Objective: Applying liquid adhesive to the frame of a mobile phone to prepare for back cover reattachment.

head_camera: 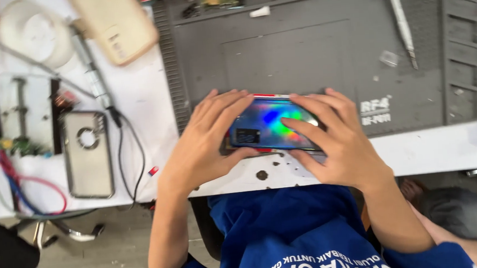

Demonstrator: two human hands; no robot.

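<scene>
A smartphone (271, 123) with a shiny iridescent blue-green back lies face down at the near edge of a grey repair mat (310, 47). My left hand (206, 144) grips its left end, fingers over the top edge and thumb under the near side. On the phone's right end rests my right hand (332, 139), its fingers spread over the back and top edge. Both hands press the phone against the table.
A screwdriver with a pink cap (401, 22) lies on the mat's far right. Left of the mat are a clear phone case (88, 154), a beige case (116, 23), a white tape roll (33, 30), a black cable (126, 152) and coloured wires (9, 170).
</scene>
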